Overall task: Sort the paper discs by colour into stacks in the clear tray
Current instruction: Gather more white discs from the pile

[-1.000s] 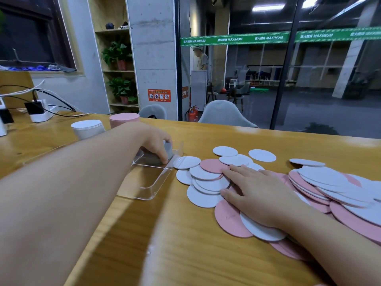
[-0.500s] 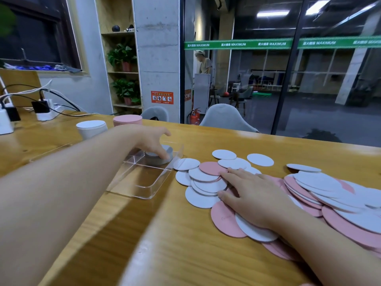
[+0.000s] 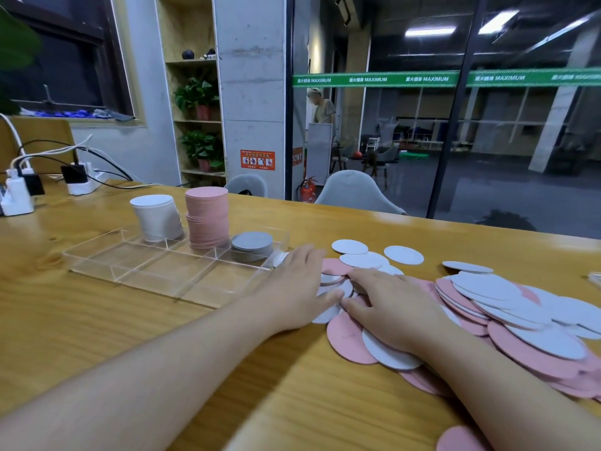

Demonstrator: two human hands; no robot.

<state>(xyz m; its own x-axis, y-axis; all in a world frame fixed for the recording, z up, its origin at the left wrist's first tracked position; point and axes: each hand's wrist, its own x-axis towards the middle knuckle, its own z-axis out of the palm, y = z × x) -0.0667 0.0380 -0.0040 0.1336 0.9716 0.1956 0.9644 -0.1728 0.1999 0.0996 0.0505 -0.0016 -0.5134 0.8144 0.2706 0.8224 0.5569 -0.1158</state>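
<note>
From the head camera, the left hand (image 3: 297, 284) lies flat with fingers straight, resting on loose white and pink round paper discs (image 3: 507, 307) scattered on the smooth wooden tabletop (image 3: 97, 323). The right hand (image 3: 390, 307) is also flat and spread, pressing on the same thin, matte discs. Just left of the hands sits the clear rectangular plastic tray (image 3: 156, 275) with dividers; its far compartments hold a tall white stack (image 3: 156, 218), a tall pink stack (image 3: 207, 216) and a low grey stack (image 3: 252, 245).
</note>
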